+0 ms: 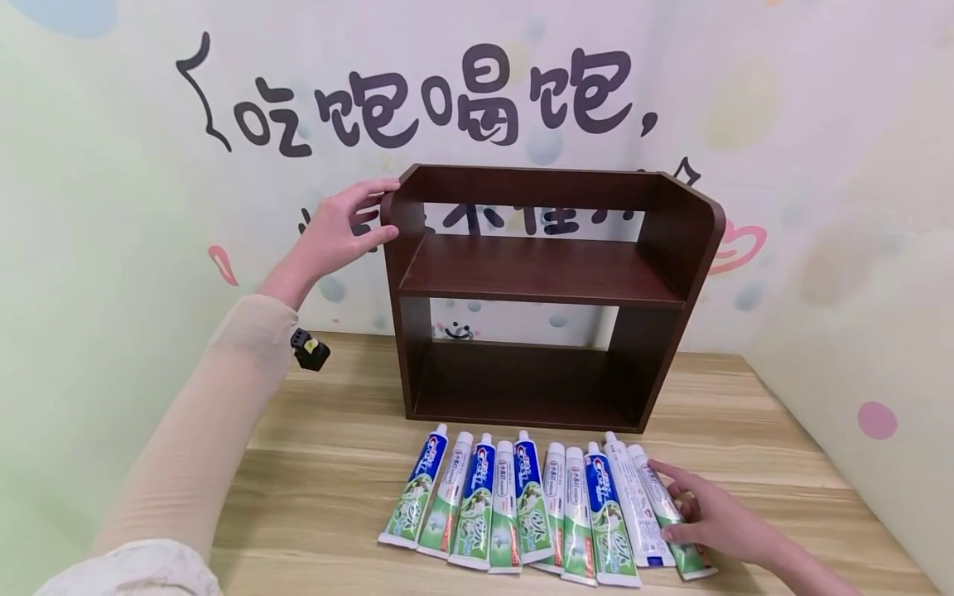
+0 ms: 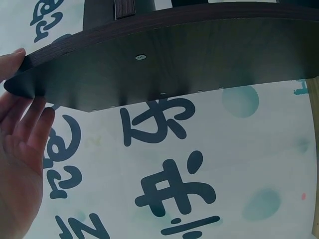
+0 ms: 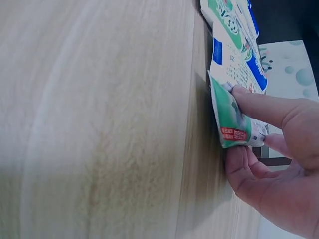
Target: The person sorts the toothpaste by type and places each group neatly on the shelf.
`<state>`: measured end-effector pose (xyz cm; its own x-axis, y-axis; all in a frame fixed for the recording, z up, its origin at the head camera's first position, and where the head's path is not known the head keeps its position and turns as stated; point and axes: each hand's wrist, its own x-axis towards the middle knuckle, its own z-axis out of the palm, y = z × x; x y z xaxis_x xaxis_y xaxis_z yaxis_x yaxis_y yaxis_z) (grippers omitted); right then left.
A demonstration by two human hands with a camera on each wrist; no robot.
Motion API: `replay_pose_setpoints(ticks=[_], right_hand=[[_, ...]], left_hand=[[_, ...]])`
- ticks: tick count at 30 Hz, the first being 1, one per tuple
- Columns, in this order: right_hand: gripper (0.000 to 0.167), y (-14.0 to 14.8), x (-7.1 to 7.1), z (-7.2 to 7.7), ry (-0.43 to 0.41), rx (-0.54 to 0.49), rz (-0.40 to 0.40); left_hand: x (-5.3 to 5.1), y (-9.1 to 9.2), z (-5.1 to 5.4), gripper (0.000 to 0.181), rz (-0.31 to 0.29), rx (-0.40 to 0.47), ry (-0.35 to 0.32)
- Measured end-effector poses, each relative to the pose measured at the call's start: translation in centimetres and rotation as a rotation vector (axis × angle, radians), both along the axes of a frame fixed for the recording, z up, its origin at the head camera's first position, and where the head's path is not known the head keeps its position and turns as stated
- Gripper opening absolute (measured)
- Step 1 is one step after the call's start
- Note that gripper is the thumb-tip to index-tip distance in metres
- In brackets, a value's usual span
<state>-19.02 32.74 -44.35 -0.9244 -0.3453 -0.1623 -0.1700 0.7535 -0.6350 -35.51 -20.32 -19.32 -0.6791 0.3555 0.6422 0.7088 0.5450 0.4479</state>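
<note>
A dark brown two-tier wooden shelf (image 1: 544, 273) stands upright on the table in the head view. My left hand (image 1: 339, 230) grips the front edge of its left side panel near the top. The left wrist view shows the thumb and fingers on opposite faces of that panel (image 2: 174, 55). Below the shelf lies a row of several toothpaste tubes, some blue and green Crest ones (image 1: 477, 505), others white and green (image 1: 504, 505). With my right hand (image 1: 726, 521) I pinch the rightmost white and green toothpaste tube (image 3: 229, 112) between thumb and fingers, beside a tube lying back side up (image 1: 633, 505).
The wood-grain table (image 1: 320, 480) carries the shelf and tubes. Behind it rises a wall (image 1: 753, 124) printed with dark lettering and coloured dots. A small black device (image 1: 310, 351) shows beside my left wrist.
</note>
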Motion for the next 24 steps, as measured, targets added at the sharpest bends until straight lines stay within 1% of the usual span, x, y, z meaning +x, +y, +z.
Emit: replay_pose_setpoints(ticks=[7, 15, 19, 24], right_hand=[[0.094, -0.03, -0.23, 0.25, 0.021, -0.011, 0.016], [0.096, -0.10, -0.31, 0.62, -0.070, -0.062, -0.001], [0.096, -0.16, -0.36, 0.75, -0.072, -0.058, -0.002], [0.096, -0.27, -0.40, 0.80, -0.072, -0.055, -0.025]], left_hand=[[-0.02, 0.04, 0.14, 0.060, 0.004, -0.010, 0.010], [0.18, -0.03, 0.12, 0.058, -0.010, 0.009, -0.017], [0.12, -0.01, 0.15, 0.058, -0.011, 0.007, -0.016], [0.12, 0.06, 0.20, 0.058, -0.007, -0.002, -0.010]])
